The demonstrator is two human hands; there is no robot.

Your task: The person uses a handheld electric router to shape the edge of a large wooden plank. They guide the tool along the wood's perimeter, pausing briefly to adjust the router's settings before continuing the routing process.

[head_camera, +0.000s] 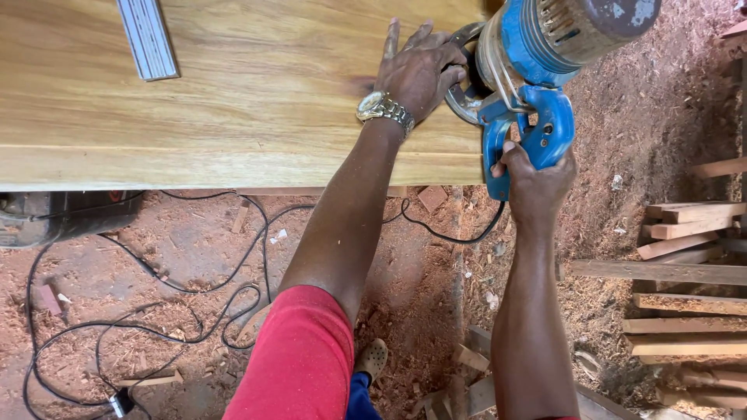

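A blue electric power tool [537, 62] with a round metal guard sits at the right end of a wide yellow wooden board [233, 101]. My right hand [535, 180] is closed around the tool's blue rear handle. My left hand [420, 71], with a metal wristwatch, rests on the board and grips the front edge of the tool's guard, fingers partly spread. A red sleeve covers my left upper arm.
A grey folded ruler [148, 37] lies on the board at the top left. A black power cord [156, 303] loops over the sawdust-covered floor below. Stacked timber pieces [685, 288] lie at the right. Wood offcuts [471, 365] lie near my sandalled foot [372, 358].
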